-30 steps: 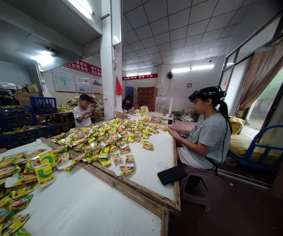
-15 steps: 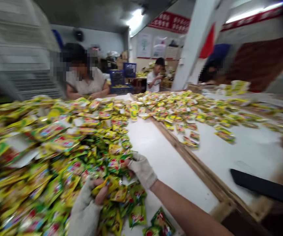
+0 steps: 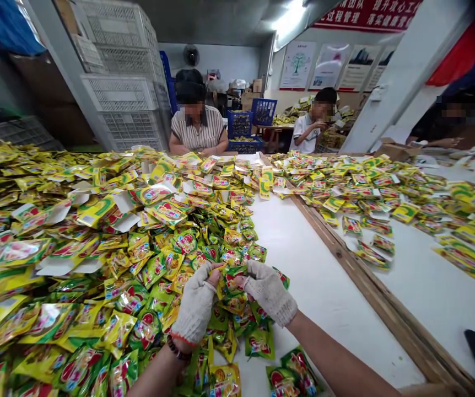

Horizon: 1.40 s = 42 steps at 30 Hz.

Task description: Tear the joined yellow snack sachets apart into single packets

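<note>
My left hand, in a white knit fingerless glove, pinches small shiny candy packets, with a yellow edge showing at its fingertips. Close beside it, my right hand, gloved the same way, has thumb and fingers closed on a green candy packet with a red fruit picture. The two hands almost meet over a heap of green and yellow packets; how many packets they hold is hidden. Below my right hand, a few loose packets lie on the white tabletop.
Flat yellow cartons are piled left and behind the heap. A wooden strip divides the table; more cartons lie beyond it. A person in a striped shirt sits opposite, others farther right. White crates stand stacked behind.
The view has swung left and sharpened. My left hand has moved forward and up from the near packets, and both hands have come together at the packets they pinch.
</note>
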### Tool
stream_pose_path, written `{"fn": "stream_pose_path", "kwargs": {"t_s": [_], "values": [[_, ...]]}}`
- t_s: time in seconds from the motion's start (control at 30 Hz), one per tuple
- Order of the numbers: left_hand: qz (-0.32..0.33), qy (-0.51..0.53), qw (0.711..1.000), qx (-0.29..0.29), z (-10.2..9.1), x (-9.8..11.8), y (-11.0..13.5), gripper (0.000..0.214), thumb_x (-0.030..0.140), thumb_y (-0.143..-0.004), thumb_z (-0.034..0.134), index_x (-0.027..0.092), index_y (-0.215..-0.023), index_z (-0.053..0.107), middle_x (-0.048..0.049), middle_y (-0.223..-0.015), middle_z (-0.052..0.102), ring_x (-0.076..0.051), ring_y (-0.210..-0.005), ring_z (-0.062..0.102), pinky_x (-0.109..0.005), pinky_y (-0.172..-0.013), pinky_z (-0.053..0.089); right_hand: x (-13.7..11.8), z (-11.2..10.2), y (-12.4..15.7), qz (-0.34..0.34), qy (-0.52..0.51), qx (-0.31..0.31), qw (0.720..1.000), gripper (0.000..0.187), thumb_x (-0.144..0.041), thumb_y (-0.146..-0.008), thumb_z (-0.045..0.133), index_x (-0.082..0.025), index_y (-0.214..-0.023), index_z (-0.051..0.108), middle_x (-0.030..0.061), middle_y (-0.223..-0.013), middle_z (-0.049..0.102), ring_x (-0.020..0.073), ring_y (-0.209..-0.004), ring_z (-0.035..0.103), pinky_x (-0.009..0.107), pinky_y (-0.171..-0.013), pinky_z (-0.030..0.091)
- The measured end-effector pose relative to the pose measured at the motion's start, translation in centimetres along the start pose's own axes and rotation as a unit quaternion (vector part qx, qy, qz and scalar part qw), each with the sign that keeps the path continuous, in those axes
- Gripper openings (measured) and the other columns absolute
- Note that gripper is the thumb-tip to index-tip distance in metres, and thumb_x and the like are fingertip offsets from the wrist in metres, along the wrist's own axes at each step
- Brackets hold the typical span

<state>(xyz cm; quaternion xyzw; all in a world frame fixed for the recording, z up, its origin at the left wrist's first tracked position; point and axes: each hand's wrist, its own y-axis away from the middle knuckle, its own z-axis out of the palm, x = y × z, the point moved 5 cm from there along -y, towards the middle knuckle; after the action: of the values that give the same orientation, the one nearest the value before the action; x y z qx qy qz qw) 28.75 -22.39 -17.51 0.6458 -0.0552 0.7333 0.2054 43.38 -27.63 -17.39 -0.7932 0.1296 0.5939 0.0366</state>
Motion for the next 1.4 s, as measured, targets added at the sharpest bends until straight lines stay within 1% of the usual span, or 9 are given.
{"fn": "stream_pose_path", "kwargs": {"t_s": [0.2, 0.4, 0.6, 0.67, 0.8, 1.0, 1.2, 1.3, 1.4], "values": [[-0.064, -0.013, 0.997, -0.039, 0.5, -0.4, 0.3, 0.048, 0.056, -0.069, 0.055, 0.020, -0.101, 0.052, 0.0087, -0.054, 0.034, 0.005, -0.042, 0.025, -0.009, -0.040, 0.020, -0.1, -0.3, 0.0, 0.006, 0.039, 0.048, 0.998, 0.035, -0.049, -0.076, 0.052, -0.015, -0.081, 0.057, -0.0023, -0.063, 0.055, 0.0016, -0.052, 0.040, 0.013, -0.049, 0.032], [-0.051, 0.150, 0.987, 0.025, 1.4, 0.3, 1.3, 0.039, 0.036, -0.065, 0.067, 0.022, -0.094, 0.046, 0.0076, -0.074, 0.049, 0.006, -0.054, 0.041, -0.006, -0.050, 0.037, -1.4, -1.2, 0.5, -0.043, 0.101, 0.092, 0.990, 0.041, -0.055, -0.078, 0.049, -0.017, -0.084, 0.064, 0.0008, -0.079, 0.065, 0.0059, -0.069, 0.051, 0.017, -0.065, 0.038], [-0.097, 0.168, 0.980, 0.033, 2.2, -0.1, 1.6, 0.047, 0.036, -0.062, 0.069, 0.024, -0.097, 0.040, 0.0100, -0.066, 0.041, 0.007, -0.043, 0.029, -0.007, -0.040, 0.026, -0.7, -0.5, 0.7, -0.019, 0.160, 0.067, 0.985, 0.054, -0.062, -0.078, 0.042, -0.013, -0.060, 0.055, 0.0002, -0.056, 0.052, 0.0022, -0.054, 0.034, 0.017, -0.052, 0.023], [-0.098, 0.145, 0.984, 0.020, 2.5, -0.4, 1.4, 0.049, 0.037, -0.062, 0.069, 0.025, -0.097, 0.038, 0.0097, -0.066, 0.041, 0.006, -0.046, 0.034, -0.007, -0.043, 0.031, -0.5, -0.1, 0.9, -0.015, 0.169, 0.071, 0.983, 0.056, -0.064, -0.077, 0.043, -0.012, -0.057, 0.052, 0.0000, -0.053, 0.049, 0.0015, -0.052, 0.031, 0.017, -0.051, 0.020], [-0.065, 0.135, 0.989, 0.006, 2.8, -0.3, 1.2, 0.041, 0.038, -0.066, 0.066, 0.021, -0.094, 0.040, 0.0062, -0.075, 0.051, 0.003, -0.063, 0.050, -0.009, -0.060, 0.045, 0.2, 1.4, 1.3, 0.044, 0.061, 0.011, 0.997, 0.056, -0.067, -0.074, 0.043, -0.014, -0.065, 0.056, 0.0005, -0.054, 0.056, 0.0025, -0.047, 0.042, 0.015, -0.046, 0.025], [-0.084, 0.129, 0.986, -0.070, 3.3, -1.0, 1.6, 0.037, 0.046, -0.074, 0.054, 0.022, -0.096, 0.037, 0.0075, -0.063, 0.051, 0.002, -0.040, 0.041, -0.012, -0.044, 0.036, 1.2, 3.9, 2.2, 0.130, -0.124, -0.096, 0.979, 0.055, -0.067, -0.074, 0.043, -0.015, -0.079, 0.061, 0.0016, -0.056, 0.062, 0.0049, -0.038, 0.049, 0.013, -0.038, 0.032], [-0.093, 0.108, 0.987, -0.078, 3.2, -1.1, 1.8, 0.042, 0.049, -0.072, 0.055, 0.025, -0.099, 0.035, 0.0063, -0.079, 0.058, -0.001, -0.036, 0.041, -0.016, -0.037, 0.032, 1.1, 4.3, 2.2, 0.127, -0.137, -0.106, 0.977, 0.058, -0.065, -0.076, 0.042, -0.017, -0.101, 0.063, 0.0017, -0.058, 0.063, 0.0063, -0.037, 0.048, 0.015, -0.037, 0.034], [-0.066, 0.110, 0.991, -0.025, 2.4, 0.3, 2.1, 0.037, 0.043, -0.070, 0.060, 0.020, -0.086, 0.037, 0.0074, -0.067, 0.054, 0.002, -0.047, 0.045, -0.012, -0.049, 0.038, 0.6, 3.8, 1.8, 0.088, -0.108, -0.062, 0.988, 0.059, -0.060, -0.073, 0.052, -0.019, -0.115, 0.057, 0.0031, -0.071, 0.067, 0.0071, -0.045, 0.052, 0.017, -0.043, 0.039], [-0.018, 0.077, 0.997, -0.011, 1.9, 1.4, 2.6, 0.035, 0.039, -0.067, 0.065, 0.015, -0.073, 0.040, -0.0004, -0.092, 0.063, -0.002, -0.080, 0.059, -0.011, -0.070, 0.046, -0.2, 3.3, 1.5, 0.037, -0.116, -0.013, 0.992, 0.056, -0.056, -0.068, 0.061, -0.018, -0.110, 0.058, 0.0049, -0.082, 0.068, 0.0080, -0.060, 0.056, 0.017, -0.054, 0.045]]}}
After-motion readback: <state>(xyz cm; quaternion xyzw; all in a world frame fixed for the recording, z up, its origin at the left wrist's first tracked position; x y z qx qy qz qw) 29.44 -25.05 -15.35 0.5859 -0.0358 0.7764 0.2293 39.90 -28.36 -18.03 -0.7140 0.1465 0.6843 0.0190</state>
